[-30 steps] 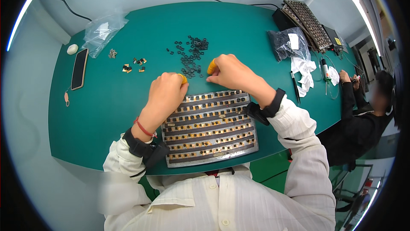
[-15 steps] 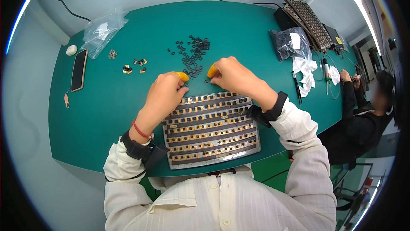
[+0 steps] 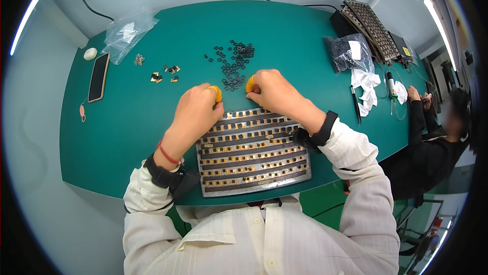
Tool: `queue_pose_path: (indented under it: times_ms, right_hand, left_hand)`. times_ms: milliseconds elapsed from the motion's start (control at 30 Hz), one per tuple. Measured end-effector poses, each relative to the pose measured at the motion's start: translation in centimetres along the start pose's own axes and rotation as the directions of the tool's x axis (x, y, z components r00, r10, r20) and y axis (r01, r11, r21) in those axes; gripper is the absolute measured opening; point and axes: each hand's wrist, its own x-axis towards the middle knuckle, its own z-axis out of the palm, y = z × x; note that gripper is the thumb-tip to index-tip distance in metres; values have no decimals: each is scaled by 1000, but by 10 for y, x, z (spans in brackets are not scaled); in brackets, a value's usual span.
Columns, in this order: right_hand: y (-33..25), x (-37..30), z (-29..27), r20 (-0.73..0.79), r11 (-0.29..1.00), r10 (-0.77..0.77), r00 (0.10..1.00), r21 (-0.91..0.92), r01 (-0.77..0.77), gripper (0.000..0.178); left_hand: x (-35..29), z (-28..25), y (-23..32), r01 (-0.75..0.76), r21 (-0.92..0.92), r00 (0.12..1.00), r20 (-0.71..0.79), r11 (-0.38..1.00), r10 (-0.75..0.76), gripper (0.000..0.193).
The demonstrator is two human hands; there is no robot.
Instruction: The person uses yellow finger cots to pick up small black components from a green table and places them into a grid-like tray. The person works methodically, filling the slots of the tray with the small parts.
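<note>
A metal tray (image 3: 223, 192) lies in front of me, holding several rows of small gold-and-black parts between dark strips. My left hand (image 3: 195, 106) is closed in a pinch at the tray's far left corner. Across from it, my right hand (image 3: 277, 92) also pinches, just beyond the tray's far edge. Each hand wears a yellow finger cot on the index finger. The fingertips hide whatever lies between them. Beyond both hands, a loose pile of small black square frames (image 3: 234, 69) is spread over the green table (image 3: 127, 138).
To the left are small gold-and-black parts (image 3: 156, 77), silver pieces (image 3: 139, 59), a phone (image 3: 98, 78) and a clear bag (image 3: 122, 36). On the right lie a bag of black parts (image 3: 348, 54), tweezers (image 3: 356, 103), crumpled tissue (image 3: 367, 89) and stacked trays (image 3: 371, 28). A co-worker (image 3: 432, 143) sits at far right.
Both hands have drawn slightly closer to the tray's far edge. The small black frames seen beside the fingertips no longer show. The whole view has shifted slightly.
</note>
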Motion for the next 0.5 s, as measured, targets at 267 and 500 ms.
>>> queue_pose_path:
  times_ms: [267,500]
  right_hand:
    - [-7,-34,-14,-52,978,-193,980,-85,188,14]
    - [-22,-99,-33,-12,998,-50,999,-25,50,11]
  left_hand:
    - [-69,-32,19,31,-170,979,202,985,4,16]
    - [-86,-24,21,-47,-125,982,176,991,69,16]
